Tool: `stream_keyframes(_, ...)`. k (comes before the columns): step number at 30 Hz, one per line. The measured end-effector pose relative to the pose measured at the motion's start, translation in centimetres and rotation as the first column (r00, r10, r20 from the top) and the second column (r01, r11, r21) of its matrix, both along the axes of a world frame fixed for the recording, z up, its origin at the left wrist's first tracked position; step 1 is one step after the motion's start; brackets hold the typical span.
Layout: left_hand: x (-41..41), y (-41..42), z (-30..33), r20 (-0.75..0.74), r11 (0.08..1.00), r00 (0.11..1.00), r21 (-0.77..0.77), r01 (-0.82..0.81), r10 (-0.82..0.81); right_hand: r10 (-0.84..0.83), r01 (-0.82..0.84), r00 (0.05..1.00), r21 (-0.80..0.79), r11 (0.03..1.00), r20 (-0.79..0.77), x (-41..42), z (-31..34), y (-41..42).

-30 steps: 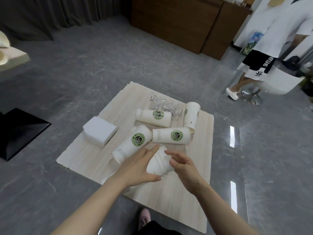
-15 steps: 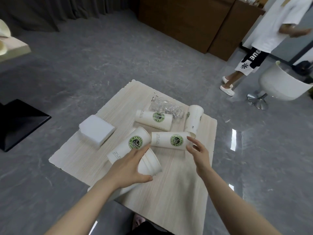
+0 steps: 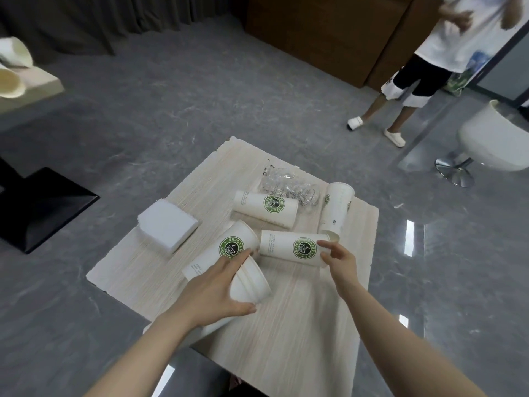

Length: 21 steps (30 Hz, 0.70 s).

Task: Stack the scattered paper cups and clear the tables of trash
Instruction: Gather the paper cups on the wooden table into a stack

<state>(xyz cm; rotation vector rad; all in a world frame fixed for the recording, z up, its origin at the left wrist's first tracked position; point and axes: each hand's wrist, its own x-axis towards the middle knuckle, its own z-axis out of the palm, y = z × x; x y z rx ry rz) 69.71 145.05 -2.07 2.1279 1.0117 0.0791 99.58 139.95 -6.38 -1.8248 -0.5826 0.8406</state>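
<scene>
Over a pale wood table, my left hand curls thumb and fingers around a short stack of nested cups. My right hand reaches with fingers spread apart, tips touching the mouth end of a cup lying on its side. Three more cups lie around it, beside crumpled clear plastic and a white napkin stack.
</scene>
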Motion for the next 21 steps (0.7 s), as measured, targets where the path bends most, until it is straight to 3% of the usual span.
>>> stream_keyframes(4, 0.2, -0.2, -0.2, -0.014, 0.999, 0.999, 0.015, 0.033, -0.033, -0.055, 0.060, 0.995, 0.061, 0.996, -0.088, 0.2, 1.0, -1.3)
stream_keyframes(12, 0.2, -1.1, -0.1, 0.062, 0.996, 0.995, 0.040, 0.077, -0.079, -0.074, 0.091, 0.993, 0.199, 0.976, -0.091, 0.4, 4.2, -5.6)
stream_keyframes(21, -0.5, -1.9, 0.5, 0.092, 0.994, 0.993, 0.092, 0.062, -0.070, 0.073, -0.027, 0.984, 0.267, 0.963, -0.162, -1.7, 7.1, -8.0)
